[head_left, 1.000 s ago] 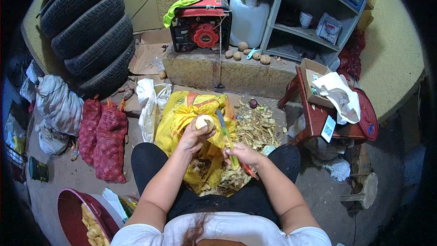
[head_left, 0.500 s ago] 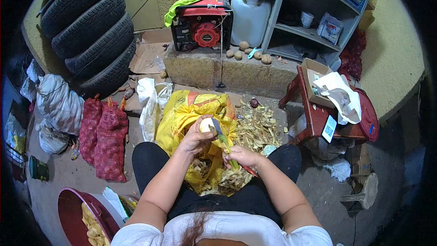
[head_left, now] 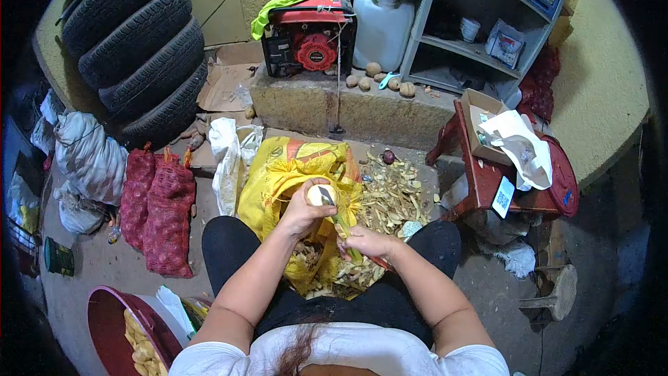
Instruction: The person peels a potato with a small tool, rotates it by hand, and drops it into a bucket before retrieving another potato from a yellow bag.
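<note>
Knife [head_left: 334, 210] now against left-held potato [head_left: 321, 195].

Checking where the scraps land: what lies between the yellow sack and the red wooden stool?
In the head view, a heap of potato peelings covers the floor between the yellow sack and the red stool; a small dark onion-like bulb lies at its far edge.

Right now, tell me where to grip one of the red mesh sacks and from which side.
Grip the red mesh sack by its gathered neck at the top, coming from above. There the mesh narrows to a bunch a hand could probably close around; the bulging body below looks too wide. The nearer left hand holds a potato.
</note>
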A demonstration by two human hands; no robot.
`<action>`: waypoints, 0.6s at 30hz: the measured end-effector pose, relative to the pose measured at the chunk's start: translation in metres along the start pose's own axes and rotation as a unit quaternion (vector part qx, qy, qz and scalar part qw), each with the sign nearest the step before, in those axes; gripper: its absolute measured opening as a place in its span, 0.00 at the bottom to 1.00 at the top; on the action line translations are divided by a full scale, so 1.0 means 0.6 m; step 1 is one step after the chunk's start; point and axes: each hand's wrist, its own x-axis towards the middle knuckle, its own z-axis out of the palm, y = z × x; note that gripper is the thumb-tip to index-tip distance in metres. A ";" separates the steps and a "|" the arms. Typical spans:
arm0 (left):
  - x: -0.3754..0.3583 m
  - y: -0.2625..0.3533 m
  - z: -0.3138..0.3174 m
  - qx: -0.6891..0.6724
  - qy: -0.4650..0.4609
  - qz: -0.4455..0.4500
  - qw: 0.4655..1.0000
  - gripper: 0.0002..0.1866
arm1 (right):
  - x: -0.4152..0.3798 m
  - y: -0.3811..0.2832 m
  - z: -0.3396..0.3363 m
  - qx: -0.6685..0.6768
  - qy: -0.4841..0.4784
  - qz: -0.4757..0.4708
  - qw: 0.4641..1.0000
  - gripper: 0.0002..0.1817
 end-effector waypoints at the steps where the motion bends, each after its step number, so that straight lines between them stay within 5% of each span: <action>1: 0.000 0.002 0.001 0.000 0.000 0.000 1.000 0.31 | -0.001 -0.003 0.001 0.000 0.000 0.000 1.000 0.07; 7: 0.006 0.002 -0.004 0.065 -0.011 -0.006 0.998 0.31 | 0.007 0.003 0.005 0.063 -0.041 -0.018 0.997 0.07; 11: 0.024 -0.035 -0.028 -0.043 -0.006 -0.050 0.998 0.27 | 0.019 0.014 0.013 0.249 -0.052 0.008 0.967 0.08; 14: 0.040 -0.067 -0.043 -0.127 0.013 -0.069 0.989 0.24 | 0.022 0.006 0.013 0.404 -0.133 -0.001 0.905 0.10; 18: 0.037 -0.068 -0.046 -0.201 0.034 -0.108 0.973 0.22 | 0.008 -0.004 -0.002 0.559 -0.036 -0.048 0.827 0.11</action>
